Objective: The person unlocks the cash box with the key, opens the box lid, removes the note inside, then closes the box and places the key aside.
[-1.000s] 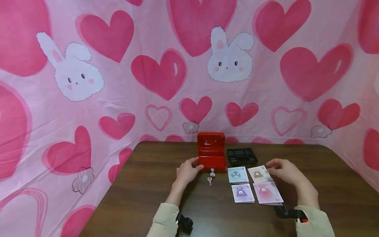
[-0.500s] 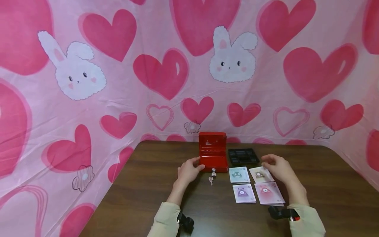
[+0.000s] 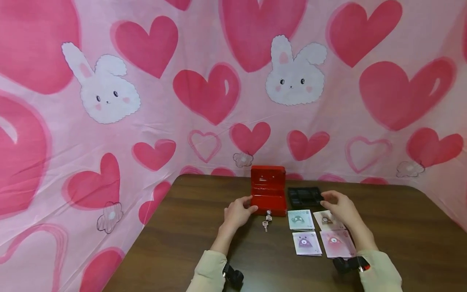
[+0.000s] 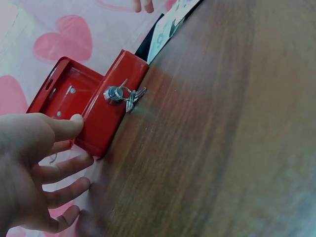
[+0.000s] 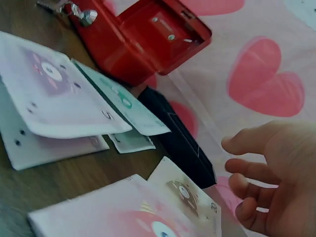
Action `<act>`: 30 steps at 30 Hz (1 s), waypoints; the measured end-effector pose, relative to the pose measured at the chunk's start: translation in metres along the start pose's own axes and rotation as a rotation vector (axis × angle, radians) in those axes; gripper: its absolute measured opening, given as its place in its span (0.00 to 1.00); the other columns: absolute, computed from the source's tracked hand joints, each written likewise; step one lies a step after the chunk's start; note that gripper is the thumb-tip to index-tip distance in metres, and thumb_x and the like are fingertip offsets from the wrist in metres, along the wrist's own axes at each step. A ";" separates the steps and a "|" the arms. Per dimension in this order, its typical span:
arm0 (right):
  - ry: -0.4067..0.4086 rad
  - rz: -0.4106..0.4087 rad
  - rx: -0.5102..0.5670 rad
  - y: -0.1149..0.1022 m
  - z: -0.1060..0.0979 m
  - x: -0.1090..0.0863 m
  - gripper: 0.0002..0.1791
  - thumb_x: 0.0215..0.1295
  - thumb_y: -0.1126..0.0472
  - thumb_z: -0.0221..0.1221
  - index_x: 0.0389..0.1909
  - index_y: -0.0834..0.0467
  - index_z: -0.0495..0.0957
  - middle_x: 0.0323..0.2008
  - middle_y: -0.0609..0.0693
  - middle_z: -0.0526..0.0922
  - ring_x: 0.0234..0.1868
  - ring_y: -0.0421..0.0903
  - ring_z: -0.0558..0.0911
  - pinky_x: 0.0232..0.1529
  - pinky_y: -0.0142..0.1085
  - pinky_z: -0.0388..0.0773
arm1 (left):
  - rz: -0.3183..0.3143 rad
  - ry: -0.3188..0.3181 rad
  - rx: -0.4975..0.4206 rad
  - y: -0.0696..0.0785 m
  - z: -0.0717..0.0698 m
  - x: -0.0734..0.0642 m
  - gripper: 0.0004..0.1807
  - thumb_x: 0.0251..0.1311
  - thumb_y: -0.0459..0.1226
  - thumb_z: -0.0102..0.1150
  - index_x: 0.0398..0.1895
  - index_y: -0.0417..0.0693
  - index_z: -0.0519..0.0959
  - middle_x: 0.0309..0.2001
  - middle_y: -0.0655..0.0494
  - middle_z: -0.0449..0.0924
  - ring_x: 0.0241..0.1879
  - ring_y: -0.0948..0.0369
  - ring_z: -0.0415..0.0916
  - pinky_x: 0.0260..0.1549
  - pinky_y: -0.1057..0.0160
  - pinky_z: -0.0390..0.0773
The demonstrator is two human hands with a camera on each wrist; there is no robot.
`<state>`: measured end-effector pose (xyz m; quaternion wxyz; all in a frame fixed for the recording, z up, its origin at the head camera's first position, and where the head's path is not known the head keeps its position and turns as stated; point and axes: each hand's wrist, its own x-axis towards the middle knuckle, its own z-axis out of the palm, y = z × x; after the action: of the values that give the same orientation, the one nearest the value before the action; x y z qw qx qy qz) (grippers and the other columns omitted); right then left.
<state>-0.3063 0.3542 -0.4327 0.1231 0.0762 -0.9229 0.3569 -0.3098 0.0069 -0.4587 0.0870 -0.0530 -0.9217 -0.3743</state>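
Note:
A red metal cash box (image 3: 269, 205) stands on the table with its lid raised. A key sits in its front lock, and more keys (image 4: 132, 98) hang from it. My left hand (image 3: 238, 213) rests at the box's left front corner, thumb on the corner, other fingers spread beside it. Right of the box lies a black compartment tray (image 3: 304, 197). Near the tray's right end is my right hand (image 3: 342, 207), fingers loosely bent, holding nothing; the right wrist view shows a gap between them.
Folded play banknotes lie in front of the tray: green (image 3: 300, 220), purple (image 3: 306, 243), pink (image 3: 337, 243) and beige (image 3: 324, 221), the last partly behind my right hand. A pink heart-patterned cloth (image 3: 204, 109) hangs behind the brown table (image 3: 175, 243).
My right hand has moved from beside the beige banknote away from me to the tray's right end. The left hand stays at the box. The view has shifted slightly.

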 end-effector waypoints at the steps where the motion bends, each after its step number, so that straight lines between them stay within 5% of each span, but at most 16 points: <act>1: -0.005 -0.006 -0.003 -0.001 0.000 0.004 0.20 0.66 0.60 0.61 0.55 0.67 0.76 0.52 0.70 0.80 0.56 0.69 0.76 0.53 0.62 0.71 | -0.002 0.003 -0.002 0.000 -0.001 0.000 0.25 0.61 0.49 0.66 0.61 0.56 0.80 0.52 0.55 0.86 0.49 0.52 0.81 0.44 0.48 0.68; 7: -0.021 -0.011 -0.022 0.008 0.000 0.022 0.19 0.64 0.63 0.63 0.53 0.68 0.77 0.51 0.70 0.81 0.53 0.67 0.78 0.52 0.60 0.73 | -0.020 0.002 -0.001 -0.001 -0.006 0.000 0.25 0.61 0.49 0.66 0.61 0.57 0.80 0.50 0.54 0.86 0.48 0.53 0.81 0.45 0.47 0.68; 15: -0.166 -0.027 -0.007 0.032 -0.002 0.022 0.25 0.61 0.59 0.67 0.54 0.69 0.77 0.47 0.69 0.81 0.49 0.64 0.81 0.48 0.55 0.77 | -0.019 -0.011 0.000 0.001 -0.004 0.000 0.25 0.60 0.50 0.66 0.61 0.57 0.80 0.48 0.55 0.86 0.47 0.54 0.81 0.46 0.46 0.68; 30: -0.262 -0.018 -0.125 0.020 -0.001 0.023 0.17 0.60 0.61 0.65 0.47 0.66 0.81 0.49 0.72 0.81 0.52 0.69 0.78 0.51 0.63 0.73 | -0.026 -0.007 0.005 0.001 -0.001 0.001 0.24 0.61 0.50 0.66 0.61 0.58 0.80 0.48 0.57 0.86 0.47 0.55 0.81 0.45 0.50 0.67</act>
<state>-0.3329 0.3682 -0.4382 0.0093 0.1225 -0.9507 0.2848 -0.3105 0.0066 -0.4574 0.0791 -0.0421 -0.9235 -0.3730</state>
